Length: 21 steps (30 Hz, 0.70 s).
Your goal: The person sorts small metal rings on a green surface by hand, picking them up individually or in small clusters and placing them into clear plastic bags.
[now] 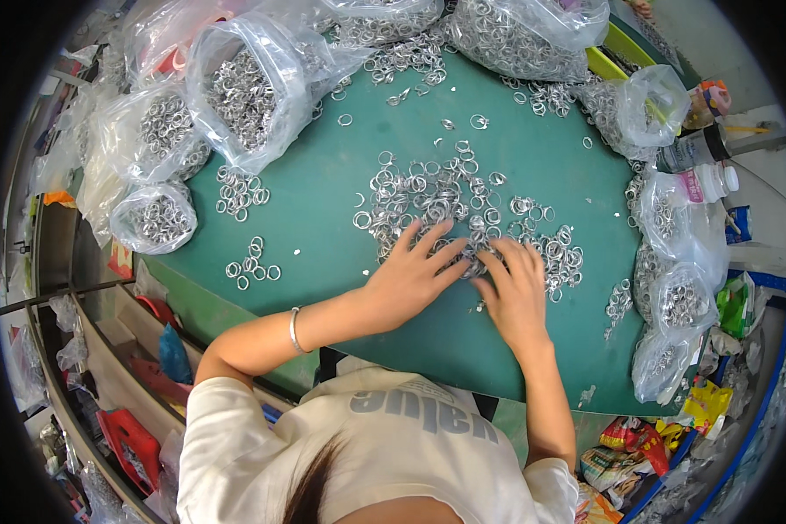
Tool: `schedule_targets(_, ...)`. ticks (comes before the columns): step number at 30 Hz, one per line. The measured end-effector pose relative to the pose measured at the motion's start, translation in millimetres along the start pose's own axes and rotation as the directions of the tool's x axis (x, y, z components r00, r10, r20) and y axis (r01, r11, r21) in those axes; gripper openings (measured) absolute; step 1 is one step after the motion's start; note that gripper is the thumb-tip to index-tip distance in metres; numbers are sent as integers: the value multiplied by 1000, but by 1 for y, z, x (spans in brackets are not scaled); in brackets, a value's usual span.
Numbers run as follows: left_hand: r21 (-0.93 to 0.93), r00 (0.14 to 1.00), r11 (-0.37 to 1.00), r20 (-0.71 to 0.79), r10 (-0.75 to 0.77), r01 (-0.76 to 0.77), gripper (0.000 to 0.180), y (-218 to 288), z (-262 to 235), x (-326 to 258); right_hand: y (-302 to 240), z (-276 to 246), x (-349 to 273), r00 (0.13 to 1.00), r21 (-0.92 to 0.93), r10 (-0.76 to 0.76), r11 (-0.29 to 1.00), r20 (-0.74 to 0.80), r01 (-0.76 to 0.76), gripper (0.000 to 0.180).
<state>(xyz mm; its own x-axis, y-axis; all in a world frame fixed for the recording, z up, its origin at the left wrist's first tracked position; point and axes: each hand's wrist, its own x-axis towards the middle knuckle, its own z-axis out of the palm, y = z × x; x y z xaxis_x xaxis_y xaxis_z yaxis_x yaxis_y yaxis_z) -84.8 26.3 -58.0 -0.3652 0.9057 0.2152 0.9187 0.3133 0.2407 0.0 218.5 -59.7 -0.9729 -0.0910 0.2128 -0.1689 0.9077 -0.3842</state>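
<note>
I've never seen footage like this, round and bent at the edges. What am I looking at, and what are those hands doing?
This is one picture from a fisheye camera worn on a person's head, looking down; that lens bends the edges. No machine here, only bare hands. The left hand and right hand lie flat, fingers spread, on a loose pile of small metal rings on a green table. Neither hand visibly grips anything. Clear plastic bags of rings crowd the table's edges, and a small cluster of rings lies apart on the left. A bracelet circles the left wrist.
</note>
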Motion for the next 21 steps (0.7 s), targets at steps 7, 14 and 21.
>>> schedule_targets(7,-425,905,869,-214,-368,253,35,-14,-4,-14,22,-15,-26,937,-150,214,953,-275,-261,28)
schedule_targets(14,-291,813,865,-315,-490,409,39,-9,-14,7,-29,-8,1,976,108,141,986,-165,-124,32)
schedule_targets(21,-203,917,924,-176,-359,323,25,-6,2,-21,-3,-4,-23,968,-89,170,978,-183,-189,28)
